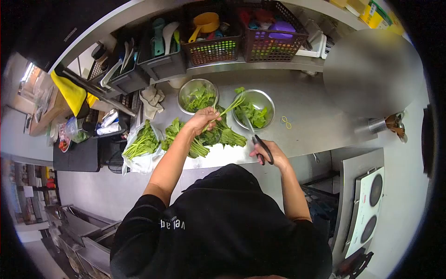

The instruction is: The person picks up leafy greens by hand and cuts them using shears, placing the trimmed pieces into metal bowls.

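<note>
My left hand (202, 120) pinches a thin green stem sprig (233, 104), whose leafy top reaches up over the left rim of the right metal bowl (271, 103). Black-handled scissors (263, 149) are in my right hand (274, 153), with the blades pointing up at that bowl's lower edge. Cut green leaves (253, 116) lie inside it. Another metal bowl (180, 99), farther left, also holds leaves (200, 99). Below my left hand, bunches of leafy greens (233, 137) rest on the steel counter, and more greens (143, 141) lie on a white plastic bag (139, 164).
Baskets of utensils (214, 50) stand on a shelf (200, 69) behind the counter (302, 100). A crumpled cloth (152, 100) is at the left. Yellow rubber bands (286, 122) lie right of the bowls. A double cooktop (365, 211) stands at the lower right.
</note>
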`<state>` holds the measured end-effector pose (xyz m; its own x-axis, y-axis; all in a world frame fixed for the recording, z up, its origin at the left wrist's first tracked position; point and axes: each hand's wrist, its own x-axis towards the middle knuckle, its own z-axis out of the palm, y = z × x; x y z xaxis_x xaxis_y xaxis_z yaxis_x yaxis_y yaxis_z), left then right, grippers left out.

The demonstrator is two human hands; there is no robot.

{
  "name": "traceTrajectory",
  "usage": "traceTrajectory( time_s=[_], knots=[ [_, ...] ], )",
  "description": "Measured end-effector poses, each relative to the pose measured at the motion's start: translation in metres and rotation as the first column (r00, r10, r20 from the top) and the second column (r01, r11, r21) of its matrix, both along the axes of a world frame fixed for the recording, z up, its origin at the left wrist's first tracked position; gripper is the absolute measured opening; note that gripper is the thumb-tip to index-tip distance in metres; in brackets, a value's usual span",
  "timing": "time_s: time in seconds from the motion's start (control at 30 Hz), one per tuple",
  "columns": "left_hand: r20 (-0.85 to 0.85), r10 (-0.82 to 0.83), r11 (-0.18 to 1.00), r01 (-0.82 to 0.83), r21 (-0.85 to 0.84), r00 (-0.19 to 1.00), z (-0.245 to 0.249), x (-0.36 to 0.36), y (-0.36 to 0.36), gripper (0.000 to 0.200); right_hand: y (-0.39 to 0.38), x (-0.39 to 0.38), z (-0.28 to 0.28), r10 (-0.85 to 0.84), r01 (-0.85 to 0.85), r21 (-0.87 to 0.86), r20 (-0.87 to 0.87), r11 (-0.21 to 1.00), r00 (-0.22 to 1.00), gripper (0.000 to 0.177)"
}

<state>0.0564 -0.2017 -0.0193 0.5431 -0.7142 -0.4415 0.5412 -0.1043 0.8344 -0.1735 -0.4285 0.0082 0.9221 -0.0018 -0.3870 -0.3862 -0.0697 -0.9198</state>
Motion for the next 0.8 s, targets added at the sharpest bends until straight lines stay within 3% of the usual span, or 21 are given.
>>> traceTrajectory(
  time_s=[0.17, 0.33, 0.5, 0.57, 0.6, 0.7, 0.8],
  knots=[
    [0.027, 0.098, 0.995, -0.098, 0.005, 0.995, 0.001, 0.005, 0.032, 0.014, 0.040, 0.047, 0.000, 0.067, -0.062, 0.100, -0.045, 0.993, 0.997, 0.050],
    [0.047, 0.258, 0.965, -0.260, 0.033, 0.965, -0.005, 0.012, 0.067, 0.017, 0.067, 0.087, 0.012, 0.140, -0.136, 0.079, -0.049, 0.988, 0.989, 0.063],
    [0.016, 0.302, 0.953, -0.302, -0.008, 0.953, -0.012, 0.026, 0.093, 0.019, 0.084, 0.123, -0.005, 0.196, -0.188, 0.108, -0.068, 0.976, 0.978, 0.071],
    [0.067, 0.358, 0.930, -0.362, 0.064, 0.931, -0.023, 0.036, 0.098, 0.019, 0.089, 0.140, -0.015, 0.199, -0.196, 0.052, -0.068, 0.979, 0.978, 0.074],
    [0.084, 0.406, 0.905, -0.413, 0.100, 0.910, -0.021, 0.038, 0.097, 0.019, 0.094, 0.146, -0.010, 0.199, -0.202, -0.016, -0.097, 0.979, 0.975, 0.064],
    [0.172, 0.455, 0.855, -0.483, 0.189, 0.874, -0.015, 0.039, 0.106, 0.020, 0.099, 0.156, -0.017, 0.207, -0.213, -0.044, -0.108, 0.976, 0.972, 0.061],
    [0.287, 0.416, 0.870, -0.469, 0.149, 0.863, -0.024, 0.041, 0.135, 0.021, 0.096, 0.145, -0.023, 0.186, -0.185, 0.026, -0.095, 0.982, 0.978, 0.052]
  ],
)
